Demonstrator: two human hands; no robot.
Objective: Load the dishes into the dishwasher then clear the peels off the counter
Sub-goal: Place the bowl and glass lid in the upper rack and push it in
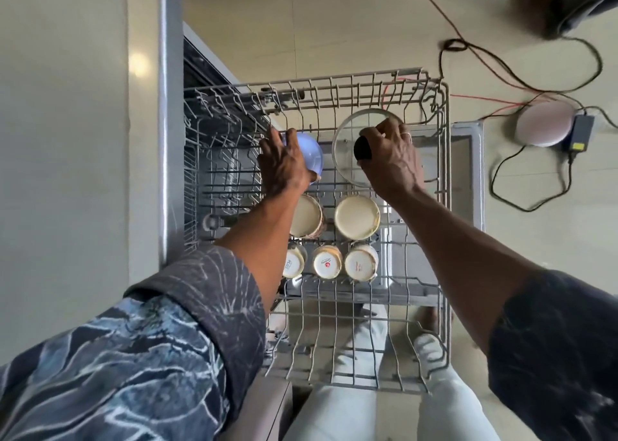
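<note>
Mostly, your view of the dishwasher (200,63) was poor: only a dark strip of its opening showed at the left, and nothing inside it could be made out. The pulled-out wire rack (446,180) filled the middle, its near left corner hidden under your patterned left sleeve (150,357) and forearm. The glass lid (346,133) was in the rack's far right part, tilted with its knob side toward you. It was clear with a metal rim. Your right hand (391,160) covered its lower right side, and you could not tell whether its rim rested on the tines. That hand's fingers were curled round the lid's black knob (362,148), gripping it from the right, so the disc lay just left of your palm. The blue bowl (314,155), pale and glossy, showed its rounded outer side just left of the lid and apart from it. Your left hand (284,165) lay over the bowl's left half with its fingers bent around it, holding it, so the rim and how it met the tines were hidden. Nearer you, two large cream cups (357,216) stood upside down side by side, the left one partly behind your left forearm. Three smaller cups (327,261) sat in a row just in front of them, the leftmost half hidden, and the print on their bases was too small to read.
</note>
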